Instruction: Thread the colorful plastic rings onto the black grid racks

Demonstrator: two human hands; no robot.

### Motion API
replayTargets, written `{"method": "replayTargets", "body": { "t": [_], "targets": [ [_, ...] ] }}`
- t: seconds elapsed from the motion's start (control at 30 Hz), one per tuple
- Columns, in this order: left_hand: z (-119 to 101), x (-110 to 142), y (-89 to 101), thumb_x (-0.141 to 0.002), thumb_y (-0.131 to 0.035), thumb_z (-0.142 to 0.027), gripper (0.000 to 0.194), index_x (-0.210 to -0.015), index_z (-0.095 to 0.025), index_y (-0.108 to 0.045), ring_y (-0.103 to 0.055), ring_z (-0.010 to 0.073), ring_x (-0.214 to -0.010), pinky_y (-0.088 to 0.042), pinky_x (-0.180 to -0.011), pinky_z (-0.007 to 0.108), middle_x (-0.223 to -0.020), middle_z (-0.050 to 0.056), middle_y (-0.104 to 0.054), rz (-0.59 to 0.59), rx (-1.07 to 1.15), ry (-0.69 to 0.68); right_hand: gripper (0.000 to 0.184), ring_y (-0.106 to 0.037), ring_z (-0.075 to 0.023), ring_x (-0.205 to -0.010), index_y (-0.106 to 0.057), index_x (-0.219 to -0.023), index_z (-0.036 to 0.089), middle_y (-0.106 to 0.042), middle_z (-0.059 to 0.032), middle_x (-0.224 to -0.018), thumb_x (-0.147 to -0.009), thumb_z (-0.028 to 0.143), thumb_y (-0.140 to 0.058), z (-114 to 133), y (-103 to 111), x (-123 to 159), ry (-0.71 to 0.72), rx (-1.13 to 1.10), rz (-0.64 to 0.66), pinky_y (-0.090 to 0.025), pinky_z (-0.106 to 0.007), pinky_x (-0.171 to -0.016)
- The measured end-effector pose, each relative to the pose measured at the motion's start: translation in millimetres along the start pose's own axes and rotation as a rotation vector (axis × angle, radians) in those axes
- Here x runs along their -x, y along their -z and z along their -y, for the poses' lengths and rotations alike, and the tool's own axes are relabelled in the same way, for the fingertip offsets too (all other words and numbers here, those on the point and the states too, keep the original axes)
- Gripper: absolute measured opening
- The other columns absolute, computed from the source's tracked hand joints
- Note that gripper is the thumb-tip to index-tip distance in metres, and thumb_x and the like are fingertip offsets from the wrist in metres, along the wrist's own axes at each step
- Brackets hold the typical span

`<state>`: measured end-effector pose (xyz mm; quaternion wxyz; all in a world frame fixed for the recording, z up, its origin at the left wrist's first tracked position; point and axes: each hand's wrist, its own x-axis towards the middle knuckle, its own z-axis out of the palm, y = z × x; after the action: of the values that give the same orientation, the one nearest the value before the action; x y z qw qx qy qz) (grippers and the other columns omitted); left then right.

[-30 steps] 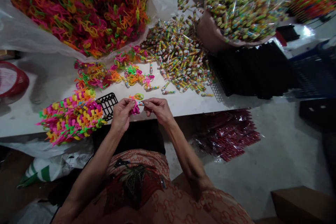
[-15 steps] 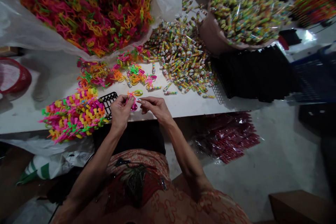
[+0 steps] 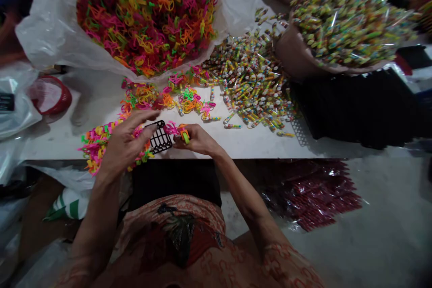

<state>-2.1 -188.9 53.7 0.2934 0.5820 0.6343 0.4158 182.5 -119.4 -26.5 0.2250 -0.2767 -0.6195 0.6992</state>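
Note:
Fingers spread, my left hand (image 3: 123,146) is above a row of bright plastic pieces (image 3: 97,144) standing in a black plastic rack (image 3: 161,137). The bare right end of this rack shows its open slots, and the hand hides part of the rest. My right hand (image 3: 199,139) is closed around small plastic toys (image 3: 184,134) in orange, green and pink, just right of the rack. How many it holds I cannot tell. Behind both hands lie loose plastic pieces (image 3: 143,94) and small wrapped candy tubes (image 3: 232,126).
A large white bag (image 3: 50,36) full of bright plastic pieces stands at the back. Candy tubes are heaped beside a tub (image 3: 290,54) filled with more. A stack of black racks (image 3: 357,103) lies right, a red basket (image 3: 62,94) left. Dark red packs (image 3: 313,193) sit below the table.
My left hand has let go of the pink piece, moved left over the rack and opened. My right hand now holds the toys. The view has shifted left.

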Motion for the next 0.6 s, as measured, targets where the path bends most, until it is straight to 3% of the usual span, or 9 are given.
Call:
{"method": "replayTargets", "body": {
  "t": [0.1, 0.23, 0.3, 0.4, 0.5, 0.6],
  "targets": [
    [17.7, -0.6, 20.1, -0.091, -0.054, -0.037, 0.029, -0.113, -0.027, -0.07, -0.062, 0.0247, -0.113, -0.041, -0.104, 0.043, -0.117, 0.006, -0.071, -0.042, -0.324, -0.128, 0.019, -0.043, -0.0106, -0.065, -0.045, -0.06, 0.019, -0.047, 0.0047, -0.065, -0.063, 0.022, -0.063, -15.6, -9.3, -25.2, 0.042, 0.249, -0.149, -0.035, -0.023, -0.061],
    [51.2, 1.7, 26.7, -0.095, -0.047, -0.039, 0.033, -0.117, -0.028, -0.068, -0.057, 0.0292, -0.125, -0.029, -0.111, 0.054, -0.131, 0.008, -0.066, 0.169, -0.61, -0.228, 0.012, -0.048, -0.0123, -0.067, -0.049, -0.063, 0.019, -0.051, 0.0037, -0.067, -0.067, 0.023, -0.059, -36.5, -30.2, -58.1, 0.013, 0.3, -0.248, -0.037, -0.023, -0.064],
    [64.7, 4.1, 25.2, -0.096, -0.044, -0.038, 0.035, -0.118, -0.028, -0.068, -0.055, 0.029, -0.128, -0.031, -0.109, 0.053, -0.133, 0.009, -0.064, 0.203, -0.644, -0.232, 0.01, -0.05, -0.0127, -0.068, -0.051, -0.066, 0.019, -0.054, 0.003, -0.069, -0.069, 0.024, -0.059, -43.8, -41.5, -70.6, 0.0, 0.268, -0.276, -0.038, -0.023, -0.065],
    [76.4, 7.2, 22.6, -0.097, -0.042, -0.035, 0.035, -0.117, -0.026, -0.068, -0.057, 0.0275, -0.126, -0.035, -0.106, 0.05, -0.131, 0.009, -0.065, 0.16, -0.637, -0.233, 0.007, -0.053, -0.0138, -0.071, -0.057, -0.07, 0.017, -0.059, 0.0014, -0.073, -0.072, 0.023, -0.061, -50.0, -52.8, -82.6, 0.017, 0.301, -0.269, -0.038, -0.023, -0.067],
    [78.5, 8.3, 21.2, -0.097, -0.04, -0.031, 0.035, -0.118, -0.024, -0.067, -0.058, 0.0262, -0.125, -0.036, -0.107, 0.048, -0.133, 0.01, -0.064, 0.147, -0.628, -0.234, 0.006, -0.056, -0.0155, -0.073, -0.062, -0.076, 0.017, -0.063, -0.0003, -0.076, -0.076, 0.022, -0.06, -50.2, -55.8, -86.1, 0.007, 0.456, -0.228, -0.037, -0.024, -0.067],
    [75.1, 7.6, 20.8, -0.097, -0.038, -0.029, 0.042, -0.134, -0.023, -0.057, -0.051, 0.0257, -0.133, -0.035, -0.109, 0.046, -0.143, 0.011, -0.056, 0.144, -0.642, -0.208, 0.01, -0.058, -0.0178, -0.077, -0.065, -0.083, 0.017, -0.067, -0.0042, -0.083, -0.08, 0.02, -0.056, -45.4, -55.3, -85.0, -0.03, 0.671, -0.186, -0.037, -0.025, -0.068]
  ]
}}
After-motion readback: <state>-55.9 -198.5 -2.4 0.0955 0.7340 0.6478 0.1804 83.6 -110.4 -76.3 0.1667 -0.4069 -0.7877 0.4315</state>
